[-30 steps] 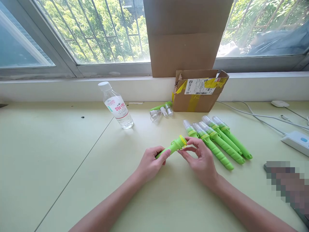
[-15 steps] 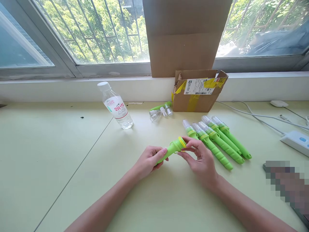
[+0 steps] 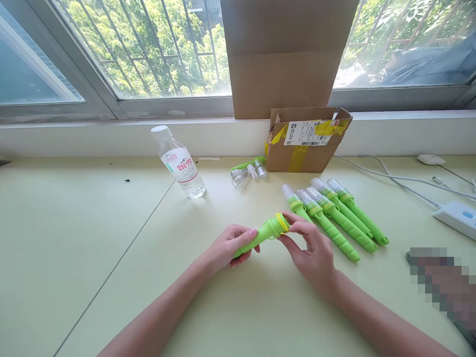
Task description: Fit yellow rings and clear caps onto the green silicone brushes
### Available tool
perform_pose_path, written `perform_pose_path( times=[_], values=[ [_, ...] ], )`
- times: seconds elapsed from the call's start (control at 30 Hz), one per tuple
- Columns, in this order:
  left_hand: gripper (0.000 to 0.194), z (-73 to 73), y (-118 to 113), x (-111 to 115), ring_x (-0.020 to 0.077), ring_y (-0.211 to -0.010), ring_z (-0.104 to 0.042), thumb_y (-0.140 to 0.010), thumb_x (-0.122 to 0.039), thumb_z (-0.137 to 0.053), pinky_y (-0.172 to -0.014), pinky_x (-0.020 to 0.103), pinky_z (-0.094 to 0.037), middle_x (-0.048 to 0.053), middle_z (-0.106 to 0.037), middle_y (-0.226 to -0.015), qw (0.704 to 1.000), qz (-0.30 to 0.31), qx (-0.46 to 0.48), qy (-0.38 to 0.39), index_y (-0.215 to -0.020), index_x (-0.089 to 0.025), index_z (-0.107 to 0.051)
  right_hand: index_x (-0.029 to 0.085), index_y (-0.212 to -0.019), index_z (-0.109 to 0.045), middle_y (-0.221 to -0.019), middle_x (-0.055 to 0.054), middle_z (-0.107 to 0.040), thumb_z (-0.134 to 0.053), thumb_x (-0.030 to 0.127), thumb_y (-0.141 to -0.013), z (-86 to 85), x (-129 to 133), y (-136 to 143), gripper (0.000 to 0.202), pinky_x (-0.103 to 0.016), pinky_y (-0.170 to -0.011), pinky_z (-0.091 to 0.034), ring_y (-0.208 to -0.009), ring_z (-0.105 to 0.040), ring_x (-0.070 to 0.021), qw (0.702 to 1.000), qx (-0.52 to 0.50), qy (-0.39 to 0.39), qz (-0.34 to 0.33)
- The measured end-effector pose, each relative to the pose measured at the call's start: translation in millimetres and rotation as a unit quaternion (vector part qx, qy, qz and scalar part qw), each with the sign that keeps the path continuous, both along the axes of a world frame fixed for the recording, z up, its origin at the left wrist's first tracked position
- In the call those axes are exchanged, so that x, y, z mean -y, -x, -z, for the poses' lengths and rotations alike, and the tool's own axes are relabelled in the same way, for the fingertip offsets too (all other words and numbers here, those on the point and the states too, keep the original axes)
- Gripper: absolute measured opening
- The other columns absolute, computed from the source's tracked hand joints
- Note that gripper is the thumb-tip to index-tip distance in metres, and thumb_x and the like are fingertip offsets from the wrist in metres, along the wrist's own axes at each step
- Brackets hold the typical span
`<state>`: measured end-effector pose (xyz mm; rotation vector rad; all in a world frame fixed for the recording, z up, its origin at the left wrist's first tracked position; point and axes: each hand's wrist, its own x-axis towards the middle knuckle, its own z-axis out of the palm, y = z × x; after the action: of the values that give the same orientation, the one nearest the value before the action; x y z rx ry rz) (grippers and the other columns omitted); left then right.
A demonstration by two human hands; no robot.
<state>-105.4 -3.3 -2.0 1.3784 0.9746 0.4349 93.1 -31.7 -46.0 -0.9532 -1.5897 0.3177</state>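
My left hand [image 3: 233, 245] is wrapped round the shaft of a green plastic handle [image 3: 273, 226], its wide end tilted up to the right. Around that wide end sits a yellow ring [image 3: 282, 221], which the thumb and fingers of my right hand [image 3: 310, 248] pinch at its right side. The fingertips hide part of the ring and the opening. To the right lie several green handles with clear ribbed caps [image 3: 327, 215], side by side on the table. Further back, small clear bottles [image 3: 241, 178] and another green piece [image 3: 243, 164] lie together.
A tilted-looking water bottle [image 3: 182, 166] with a white cap stands at the left. An opened cardboard box [image 3: 297, 157] is against the wall. Cables run to a white power strip [image 3: 459, 218] at the right; a blurred-out dark flat object [image 3: 439, 282] lies nearer.
The wide end of the green handle has shifted slightly to the right and down, and the yellow ring shows more fully. My right hand's fingers have moved a little along with it.
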Motion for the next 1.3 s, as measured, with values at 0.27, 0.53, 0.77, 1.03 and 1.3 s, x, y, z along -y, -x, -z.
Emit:
perform_pose_path(
  times=[0.27,0.53,0.77,1.03,1.3],
  values=[
    [0.034,3.9,-9,3,0.0054,-0.043,-0.041,-0.067,-0.042,-0.074,-0.039,0.018,-0.031,-0.007,-0.048,-0.059,0.994,-0.096,0.02,-0.041,-0.073,-0.018,-0.051,0.026,-0.092,-0.053,-0.086,-0.003,-0.07,-0.064,0.011,-0.082,-1.5,2,3,0.021,-0.039,-0.068,-0.061,-0.1,-0.067,-0.0279,1.0,-0.016,0.001,0.027],
    [0.028,9.1,-8,3,0.008,-0.046,-0.05,-0.076,-0.041,-0.068,-0.046,0.022,-0.038,-0.001,-0.059,-0.063,0.994,-0.093,0.035,-0.05,-0.074,-0.015,-0.056,0.024,-0.09,-0.053,-0.105,-0.009,-0.068,-0.066,0.017,-0.082,-4.7,0,1,0.017,-0.041,-0.069,-0.061,-0.089,-0.069,-0.024,0.998,-0.001,0.053,0.027],
    [0.028,4.5,-8,2,0.0094,-0.047,-0.053,-0.079,-0.041,-0.065,-0.046,0.021,-0.038,0.0,-0.059,-0.06,0.996,-0.072,0.021,-0.056,-0.072,-0.014,-0.058,0.025,-0.092,-0.051,-0.105,-0.008,-0.066,-0.062,0.016,-0.084,-3.0,-2,-1,0.016,-0.04,-0.071,-0.061,-0.097,-0.066,-0.0225,0.999,0.016,0.049,0.013],
    [0.032,7.2,-7,2,0.0102,-0.052,-0.056,-0.084,-0.044,-0.057,-0.048,0.021,-0.04,0.001,-0.061,-0.067,0.997,-0.039,0.018,-0.069,-0.075,-0.014,-0.061,0.024,-0.092,-0.052,-0.102,-0.007,-0.065,-0.063,0.013,-0.083,-2.0,-2,-2,0.017,-0.037,-0.069,-0.061,-0.099,-0.064,-0.0221,0.999,0.005,0.045,-0.002],
    [0.041,10.2,-2,0,0.0035,-0.035,-0.037,-0.088,-0.051,-0.047,-0.039,0.02,-0.028,0.001,-0.063,-0.065,0.998,-0.015,-0.004,-0.054,-0.083,-0.014,-0.063,0.024,-0.092,-0.052,-0.106,-0.006,-0.065,-0.068,0.018,-0.081,-1.2,-2,0,0.02,-0.036,-0.068,-0.062,-0.082,-0.067,-0.0172,0.994,-0.044,0.092,-0.031]
  ],
)
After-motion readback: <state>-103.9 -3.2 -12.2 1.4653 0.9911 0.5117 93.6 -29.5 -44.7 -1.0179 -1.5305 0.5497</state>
